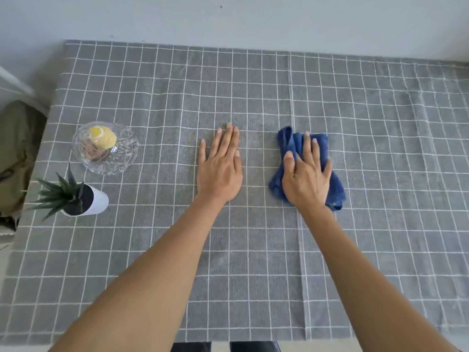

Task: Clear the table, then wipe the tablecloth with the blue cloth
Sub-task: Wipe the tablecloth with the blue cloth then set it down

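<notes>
Pressing down on the blue cloth (299, 146), the right hand (305, 180) is lying palm-down with its fingers stretched forward and slightly spread, the thumb angled out to the left over a fold. The fingers are straight rather than curled, so the hand is pushing on the cloth, not pinching it. The cloth is lying bunched and crumpled on the gray checked tablecloth (253, 250), its folds showing beyond the fingertips and below the heel of the hand on the right side.

Just left of the cloth, the left hand (219, 171) is resting flat on the tablecloth, palm down, fingers straight and held close together, thumb spread out to the left; it is holding nothing. Both forearms are reaching in bare from the near edge of the bench, angling toward each other as they go forward, and the two hands are sitting side by side without touching.

Well to the left of the cloth, a clear glass bowl (127, 158) is sitting on the tablecloth with a yellow item (102, 137) inside it. Nearer than the bowl and just beside it, a small spiky green plant (59, 194) in a white pot (99, 201) is standing at the left edge of the bench.
</notes>
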Demonstrator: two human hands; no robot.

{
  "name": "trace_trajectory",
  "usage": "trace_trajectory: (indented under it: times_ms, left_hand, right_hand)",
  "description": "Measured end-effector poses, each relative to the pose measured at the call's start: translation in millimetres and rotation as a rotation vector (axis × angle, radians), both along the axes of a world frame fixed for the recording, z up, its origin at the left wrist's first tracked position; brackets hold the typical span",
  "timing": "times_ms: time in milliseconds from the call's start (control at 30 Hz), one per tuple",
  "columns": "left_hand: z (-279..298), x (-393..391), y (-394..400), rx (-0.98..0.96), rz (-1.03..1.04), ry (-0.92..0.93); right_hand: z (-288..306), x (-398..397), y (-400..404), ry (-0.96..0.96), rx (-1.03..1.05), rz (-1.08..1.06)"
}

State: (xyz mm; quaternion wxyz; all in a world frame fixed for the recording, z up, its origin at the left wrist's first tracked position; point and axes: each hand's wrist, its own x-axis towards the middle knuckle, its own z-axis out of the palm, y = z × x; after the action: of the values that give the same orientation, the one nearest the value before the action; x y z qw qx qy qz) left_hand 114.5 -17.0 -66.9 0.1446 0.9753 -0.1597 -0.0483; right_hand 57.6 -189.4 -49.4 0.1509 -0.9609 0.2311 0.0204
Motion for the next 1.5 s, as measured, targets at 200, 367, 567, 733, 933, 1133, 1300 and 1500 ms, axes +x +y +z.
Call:
trace_trajectory:
  times_ms: [200,367,567,733,933,1133,1300,1500]
  left_hand:
    - [2,-1,1,-0.008,-0.007,-0.015]
    - [1,0,0,-0.003,0.002,0.004]
    - [1,-1,1,-0.014,-0.005,-0.006]
    - [1,1,0,-0.018,-0.001,0.009]
    - [-1,1,1,-0.020,-0.001,-0.005]
    - [-2,2,1,-0.012,-0.001,0.002]
    - [-3,2,1,-0.018,0.002,-0.014]
    - [-2,2,1,-0.001,-0.001,-0.013]
  right_hand:
    - [1,-9,43,-0.020,0.036,0.223]
    - [0,-5,9,-0.030,0.027,0.047]
    - [-1,-11,43,-0.018,0.040,0.109]
    - [-2,-24,23,-0.006,0.019,0.163]
    - [1,-30,36,-0.003,0.019,0.062]
    - [1,-44,29,-0.010,-0.007,0.084]
    - [1,-42,44,-0.026,0.034,-0.001]
    - [2,-54,39,-0.030,0.026,0.104]
